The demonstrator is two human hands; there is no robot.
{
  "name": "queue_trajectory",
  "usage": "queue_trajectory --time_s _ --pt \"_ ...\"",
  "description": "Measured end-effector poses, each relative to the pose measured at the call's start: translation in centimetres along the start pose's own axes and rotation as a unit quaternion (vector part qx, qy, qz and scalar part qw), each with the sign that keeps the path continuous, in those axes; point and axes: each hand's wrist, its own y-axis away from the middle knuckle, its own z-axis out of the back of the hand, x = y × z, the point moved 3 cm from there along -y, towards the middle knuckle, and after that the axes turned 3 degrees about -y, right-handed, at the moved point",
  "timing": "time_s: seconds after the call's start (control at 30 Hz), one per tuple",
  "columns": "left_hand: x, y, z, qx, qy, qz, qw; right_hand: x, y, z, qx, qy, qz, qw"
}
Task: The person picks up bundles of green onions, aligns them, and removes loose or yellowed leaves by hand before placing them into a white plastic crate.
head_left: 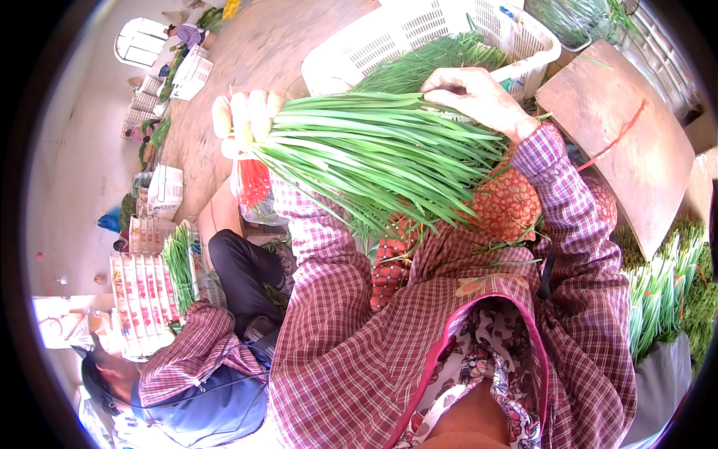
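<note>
My left hand (245, 120) grips a large bunch of long green leaves, like chives (366, 150), at its pale base end. Below that hand hangs red stringy material (254, 183), apparently bands. My right hand (464, 97) is at the upper right edge of the bunch, thumb and forefinger closed on leaf tips. The leaves spread across above my lap, over orange floral cloth (505, 202). Behind them a white slatted basket (336, 56) holds more greens (419, 60).
A wooden board (621, 150) leans at the right, with tied bundles (658, 299) below it. Lower left, a co-worker (187, 389) sits beside stacked crates (138, 292) and a green bundle (178, 266). Other people (187, 36) sit among crates farther back on the floor (247, 45).
</note>
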Motion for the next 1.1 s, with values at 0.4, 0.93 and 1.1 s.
queue_trajectory --time_s 0.4,0.93,1.1 --pt "-0.3 0.6 0.4 0.015 -0.005 0.011 1.000 -0.9 1.9 1.9 -0.188 -0.231 -0.018 0.954" --pt "1.0 0.0 -0.2 0.026 -0.003 -0.014 1.000 3.1 0.9 -2.5 -0.095 -0.047 0.045 0.993" --pt "0.8 0.9 -0.8 -0.052 -0.013 -0.036 0.998 4.9 0.8 -2.5 -0.147 0.091 0.097 0.980"
